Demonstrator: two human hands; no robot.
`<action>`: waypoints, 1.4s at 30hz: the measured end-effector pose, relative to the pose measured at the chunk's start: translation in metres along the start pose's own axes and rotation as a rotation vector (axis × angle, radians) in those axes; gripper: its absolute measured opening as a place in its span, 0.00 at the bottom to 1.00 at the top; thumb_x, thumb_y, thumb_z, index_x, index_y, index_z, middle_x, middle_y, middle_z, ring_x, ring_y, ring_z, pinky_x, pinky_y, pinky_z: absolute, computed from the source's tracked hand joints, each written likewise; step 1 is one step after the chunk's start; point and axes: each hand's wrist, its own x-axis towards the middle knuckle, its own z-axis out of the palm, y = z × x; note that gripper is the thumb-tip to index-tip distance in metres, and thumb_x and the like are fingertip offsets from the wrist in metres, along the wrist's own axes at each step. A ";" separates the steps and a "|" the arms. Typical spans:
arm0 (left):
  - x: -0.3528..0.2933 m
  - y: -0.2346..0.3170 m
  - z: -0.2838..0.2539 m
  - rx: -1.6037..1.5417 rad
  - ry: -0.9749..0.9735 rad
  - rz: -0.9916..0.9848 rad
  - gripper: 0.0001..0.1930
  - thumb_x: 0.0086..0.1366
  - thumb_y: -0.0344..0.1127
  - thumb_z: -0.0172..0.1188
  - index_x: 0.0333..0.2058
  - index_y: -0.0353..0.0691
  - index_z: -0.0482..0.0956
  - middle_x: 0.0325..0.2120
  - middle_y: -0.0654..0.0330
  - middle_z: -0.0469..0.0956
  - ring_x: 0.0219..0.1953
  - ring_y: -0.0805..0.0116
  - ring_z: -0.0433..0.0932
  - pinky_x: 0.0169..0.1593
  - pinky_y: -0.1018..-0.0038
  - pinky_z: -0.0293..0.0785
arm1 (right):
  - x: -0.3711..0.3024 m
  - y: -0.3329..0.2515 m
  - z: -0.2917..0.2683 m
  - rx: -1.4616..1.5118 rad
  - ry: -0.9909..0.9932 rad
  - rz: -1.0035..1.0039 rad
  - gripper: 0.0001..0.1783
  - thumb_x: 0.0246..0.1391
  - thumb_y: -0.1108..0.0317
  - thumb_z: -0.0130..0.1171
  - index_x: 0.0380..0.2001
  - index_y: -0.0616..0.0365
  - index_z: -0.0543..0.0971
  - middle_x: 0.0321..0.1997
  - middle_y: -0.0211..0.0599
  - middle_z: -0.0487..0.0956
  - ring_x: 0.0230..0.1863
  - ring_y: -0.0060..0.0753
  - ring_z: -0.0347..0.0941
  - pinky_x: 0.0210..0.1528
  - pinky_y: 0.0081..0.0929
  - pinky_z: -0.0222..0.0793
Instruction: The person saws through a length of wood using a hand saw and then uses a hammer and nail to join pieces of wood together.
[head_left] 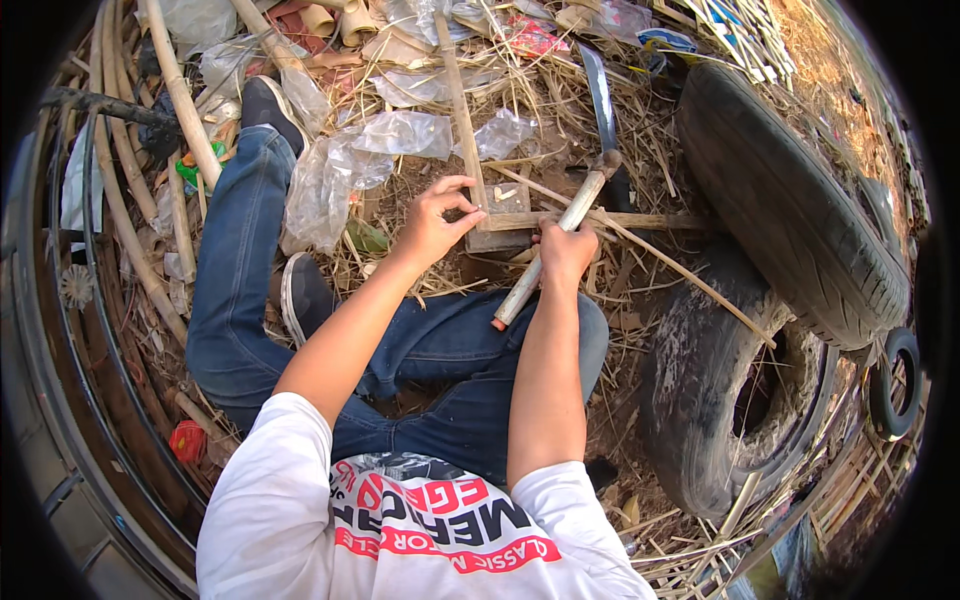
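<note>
The left hand (440,222) curls into a loose ring, thumb and forefinger tips drawn nearly together at the corner where two wooden strips meet; whether a small thing sits between them is too fine to tell. The right hand (567,250) is wrapped firmly round a hammer (582,200), its pale handle running from a butt at 7 o'clock to a dark head at 1 o'clock.

From that corner, one wooden strip (458,95) runs toward 12 o'clock, the other wooden strip (650,221) toward 3 o'clock, with a dark block (510,197) beneath. The strips look light, stiff and dry, likely to split near their ends; they are best steadied just beside the joint, clear of the very corner. The hammer is probably head-heavy and its smooth handle may slip, so a full grip nearer the butt suits it. A tyre (790,200) lies at 3 o'clock.
</note>
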 end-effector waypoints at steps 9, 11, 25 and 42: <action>0.004 -0.004 -0.006 -0.041 -0.077 -0.009 0.06 0.52 0.28 0.70 0.25 0.36 0.79 0.48 0.57 0.77 0.51 0.60 0.76 0.56 0.66 0.70 | -0.001 0.000 0.001 -0.048 -0.005 -0.077 0.14 0.40 0.74 0.65 0.30 0.71 0.75 0.19 0.45 0.79 0.20 0.36 0.78 0.27 0.30 0.72; 0.005 -0.004 -0.008 -0.025 -0.089 -0.020 0.07 0.52 0.28 0.70 0.25 0.36 0.79 0.48 0.57 0.77 0.51 0.60 0.76 0.56 0.66 0.70 | 0.000 0.000 0.002 -0.047 -0.011 -0.070 0.14 0.40 0.74 0.65 0.31 0.71 0.74 0.20 0.44 0.79 0.21 0.35 0.78 0.27 0.30 0.72; 0.009 -0.002 -0.010 0.002 -0.173 -0.013 0.07 0.53 0.30 0.69 0.26 0.37 0.79 0.49 0.59 0.75 0.54 0.60 0.74 0.57 0.64 0.70 | 0.000 0.001 0.001 -0.031 -0.033 -0.050 0.15 0.41 0.72 0.64 0.30 0.73 0.74 0.19 0.47 0.79 0.20 0.38 0.78 0.28 0.32 0.73; 0.000 0.000 0.007 0.009 0.049 0.042 0.06 0.51 0.31 0.70 0.25 0.38 0.81 0.43 0.61 0.79 0.53 0.59 0.74 0.56 0.64 0.67 | -0.038 -0.041 -0.039 0.169 -0.213 -0.088 0.15 0.47 0.73 0.62 0.36 0.70 0.71 0.20 0.37 0.75 0.12 0.24 0.69 0.14 0.23 0.63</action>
